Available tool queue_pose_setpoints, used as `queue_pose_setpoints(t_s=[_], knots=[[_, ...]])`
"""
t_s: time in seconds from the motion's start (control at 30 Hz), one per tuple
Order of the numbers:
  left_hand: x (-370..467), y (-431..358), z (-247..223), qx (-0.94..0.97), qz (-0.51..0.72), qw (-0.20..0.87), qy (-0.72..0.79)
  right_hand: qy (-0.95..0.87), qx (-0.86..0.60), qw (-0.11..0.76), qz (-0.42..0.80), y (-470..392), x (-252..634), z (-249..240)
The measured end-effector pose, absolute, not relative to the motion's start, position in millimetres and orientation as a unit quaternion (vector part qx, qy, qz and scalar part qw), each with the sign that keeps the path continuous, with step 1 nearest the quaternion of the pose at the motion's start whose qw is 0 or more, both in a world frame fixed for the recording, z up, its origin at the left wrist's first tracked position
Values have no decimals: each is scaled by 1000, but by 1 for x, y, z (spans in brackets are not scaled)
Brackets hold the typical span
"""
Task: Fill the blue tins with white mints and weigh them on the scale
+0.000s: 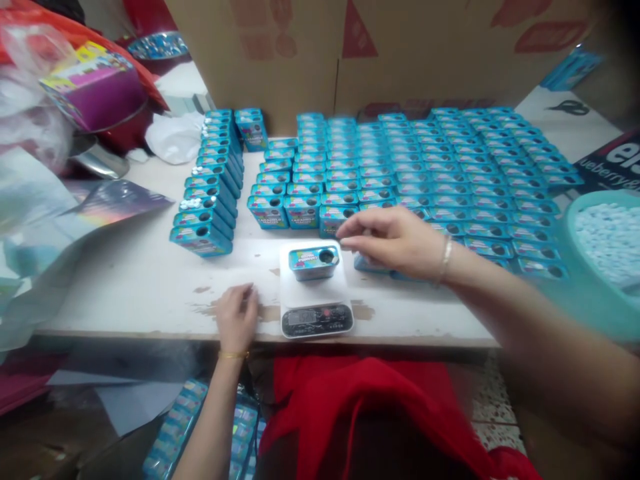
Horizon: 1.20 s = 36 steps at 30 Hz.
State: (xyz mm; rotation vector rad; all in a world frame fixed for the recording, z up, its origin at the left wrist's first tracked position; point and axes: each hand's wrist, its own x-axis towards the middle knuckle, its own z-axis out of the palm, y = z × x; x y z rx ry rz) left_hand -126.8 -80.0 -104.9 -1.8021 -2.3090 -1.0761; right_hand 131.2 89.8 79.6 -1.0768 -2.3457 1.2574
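Note:
A blue tin [311, 261] with a round dark hole in its lid stands on the pan of a small white digital scale [317, 293], whose dark display faces me. Just right of that tin, my right hand [395, 243] hovers with thumb and fingers drawn together in a pinch; whatever is between them is too small to make out. My left hand [237, 317] rests on the table to the left of the scale, fingers loosely bent and holding nothing. Behind the scale, rows of matching blue tins [303, 208] stand close together, partly covered by my right hand.
A slanting row of blue tins [203, 237] stands at left, some with white pellets on top. A turquoise basin [575, 230] of white pellets sits at right. A large cardboard box [300, 67] closes off the back. Crumpled plastic and sheets [45, 233] lie at far left.

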Motion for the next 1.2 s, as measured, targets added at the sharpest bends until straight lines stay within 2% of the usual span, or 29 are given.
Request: queue_pose_setpoints(t_s=[0.07,0.13,0.27,0.4,0.57,0.7,0.87,0.93,1.0,1.07,1.2], knots=[[-126,-79,-104,-578,-345,10,-739,-751,-383,164,512,83,148,68],[-126,-79,-104,-578,-345,13,-740,-728,-401,195,521,71,161,53],[-125,-79,-103,-579,-341,17,-741,-773,-404,256,416,45,172,27],[-125,-79,-103,-576,-338,18,-744,-834,-344,300,312,25,168,15],[-127,-79,-104,-577,-337,18,-744,-878,-314,255,257,18,156,2],[-126,-78,-104,-573,-334,13,-748,-884,-334,197,261,23,144,-5],[-128,-81,-108,-573,-335,10,-748,-865,-369,103,324,32,125,12],[-127,-81,-101,-566,-348,4,-747,-852,-363,140,351,36,122,22],[-121,-78,-87,-560,-368,0,-742,-820,-358,216,392,38,126,29],[-109,-68,-64,-576,-383,3,-722,-745,-377,268,482,37,133,29],[-78,-31,-18,-704,-315,-5,-637,-481,-443,258,711,26,153,9]])
